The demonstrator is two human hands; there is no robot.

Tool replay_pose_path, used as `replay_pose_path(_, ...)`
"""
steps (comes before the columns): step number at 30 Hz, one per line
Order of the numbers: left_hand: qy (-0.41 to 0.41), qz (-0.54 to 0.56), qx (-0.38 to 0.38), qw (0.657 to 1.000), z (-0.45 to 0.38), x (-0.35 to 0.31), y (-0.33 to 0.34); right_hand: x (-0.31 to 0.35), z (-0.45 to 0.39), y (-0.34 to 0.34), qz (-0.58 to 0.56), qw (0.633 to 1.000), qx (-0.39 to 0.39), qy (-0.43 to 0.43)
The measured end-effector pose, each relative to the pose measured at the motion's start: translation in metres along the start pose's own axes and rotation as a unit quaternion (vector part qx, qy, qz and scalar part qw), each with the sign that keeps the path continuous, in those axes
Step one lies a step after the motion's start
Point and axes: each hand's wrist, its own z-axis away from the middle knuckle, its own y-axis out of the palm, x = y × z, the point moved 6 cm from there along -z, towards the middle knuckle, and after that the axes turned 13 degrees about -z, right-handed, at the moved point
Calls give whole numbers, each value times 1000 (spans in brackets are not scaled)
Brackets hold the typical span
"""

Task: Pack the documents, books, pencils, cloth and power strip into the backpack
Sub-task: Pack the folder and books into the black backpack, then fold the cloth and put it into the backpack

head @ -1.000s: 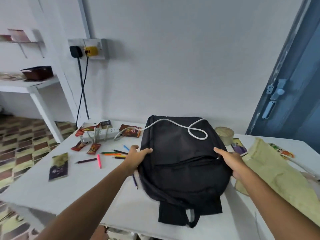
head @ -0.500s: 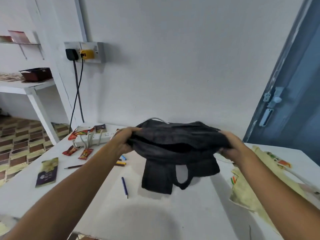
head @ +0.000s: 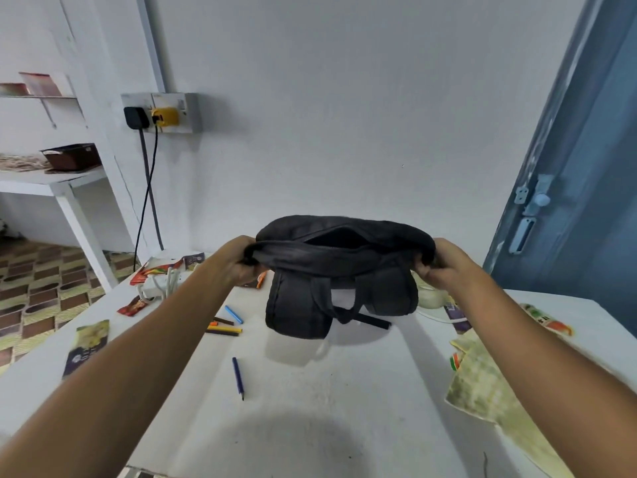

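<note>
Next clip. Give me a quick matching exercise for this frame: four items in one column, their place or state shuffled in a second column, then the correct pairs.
Items
1. backpack
2. blue pencil
3. cloth
4. power strip

Place or state
A. lying alone on the table, near the middle
B. at the far left of the table, by the wall
C. held up by the left hand and right hand
D. spread at the table's right edge

Pairs: 1-C, 2-A, 3-D, 4-B

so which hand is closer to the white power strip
Left. The left hand grips the black fabric backpack just right of the white power strip; the right hand is across the backpack.
</note>
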Motion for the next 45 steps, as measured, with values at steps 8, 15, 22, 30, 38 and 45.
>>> replay_pose_path(8,-41,-117,65,990,16,59,-18,-23,25,-47,220,975,9,26)
replay_pose_path(15,-32,-179,72,981,29,103,-39,-58,21,-99,290,953,5,87)
replay_pose_path(22,48,-612,-100,783,31,114,-53,-62,17,-118,520,852,-35,-41)
replay_pose_path(30,456,-677,-46,576,56,88,44,-82,33,-61,806,539,4,-245)
replay_pose_path(38,479,-762,-8,437,21,150,61,-58,14,-67,704,644,-15,-299)
replay_pose_path(45,506,-733,-25,455,19,159,65,8,-60,-75,682,633,-78,-358)
